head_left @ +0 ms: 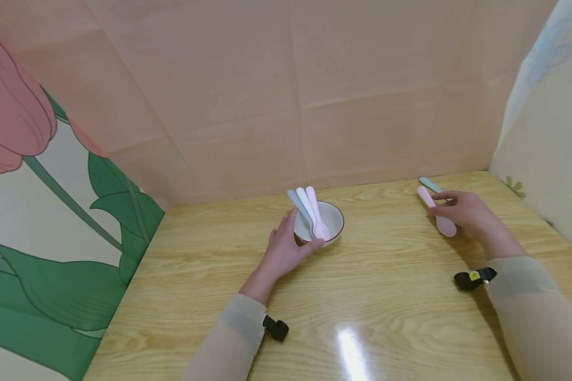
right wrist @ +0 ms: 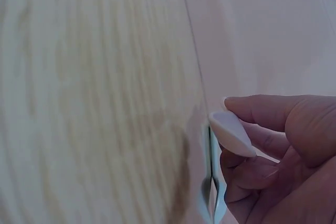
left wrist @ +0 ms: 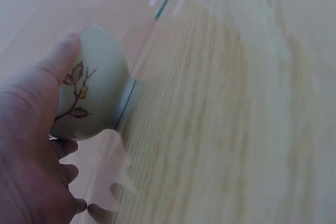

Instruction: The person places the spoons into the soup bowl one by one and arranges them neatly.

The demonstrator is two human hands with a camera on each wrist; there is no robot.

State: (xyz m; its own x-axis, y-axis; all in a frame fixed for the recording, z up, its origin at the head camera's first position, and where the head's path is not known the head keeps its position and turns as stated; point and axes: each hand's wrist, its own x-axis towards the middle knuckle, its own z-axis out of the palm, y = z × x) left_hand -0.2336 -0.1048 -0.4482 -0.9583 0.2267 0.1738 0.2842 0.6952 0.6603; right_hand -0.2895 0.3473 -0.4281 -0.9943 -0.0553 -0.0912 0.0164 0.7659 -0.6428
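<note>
My left hand (head_left: 286, 248) grips a small white bowl (head_left: 333, 216) with a dark rim, thumb on the near side and fingers round the left. A leafy branch decorates the bowl's outer wall (left wrist: 97, 95) in the left wrist view. Three spoons lean in it: a grey-blue one (head_left: 299, 205), a white one (head_left: 305, 201) and a pink one (head_left: 313, 203). At the right, my right hand (head_left: 464, 211) pinches another pink spoon (head_left: 445, 227), raised above the table in the right wrist view. A blue-green spoon (head_left: 429, 184) lies just behind, partly hidden by that hand.
Both hands work over a wooden table (head_left: 386, 286). A plain pinkish sheet (head_left: 267, 106) rises along its back edge. Printed panels with a large tulip (head_left: 9, 100) and pale flowers flank it at left and right.
</note>
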